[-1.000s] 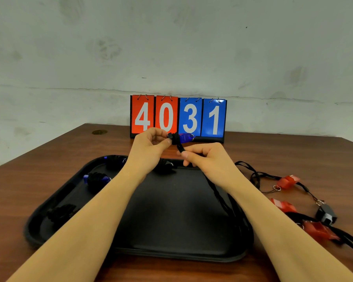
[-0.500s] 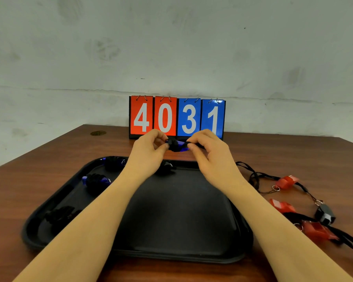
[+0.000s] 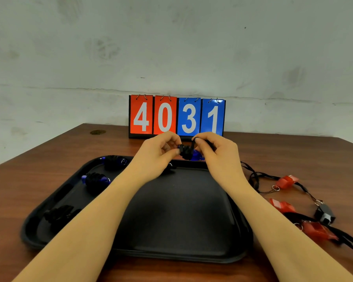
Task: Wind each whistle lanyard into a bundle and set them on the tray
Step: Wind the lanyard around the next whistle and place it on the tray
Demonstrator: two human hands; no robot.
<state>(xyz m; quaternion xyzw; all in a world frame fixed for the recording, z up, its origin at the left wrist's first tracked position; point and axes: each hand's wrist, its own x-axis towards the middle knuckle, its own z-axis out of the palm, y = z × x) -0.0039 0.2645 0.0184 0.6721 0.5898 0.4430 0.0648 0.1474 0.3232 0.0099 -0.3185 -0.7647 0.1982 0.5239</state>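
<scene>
Black lanyard cord (image 3: 184, 152), wound around the blue whistle (image 3: 196, 155) above the tray's (image 3: 171, 237) far rim, is pinched by the left hand (image 3: 159, 152) while the right hand (image 3: 214, 151) pinches its tail; keep tension, tuck snugly.

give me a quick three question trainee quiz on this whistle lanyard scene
1. True or false: the left hand and right hand both grip the black wound lanyard bundle with the blue whistle above the black plastic tray.
2. Which side of the tray holds the red plastic whistles with loose lanyards? A) the person's left B) the person's right C) inside the tray
3. Fill in: the red and blue flip scoreboard reads ____.

Key: 1 true; 2 B; 3 4031
</scene>
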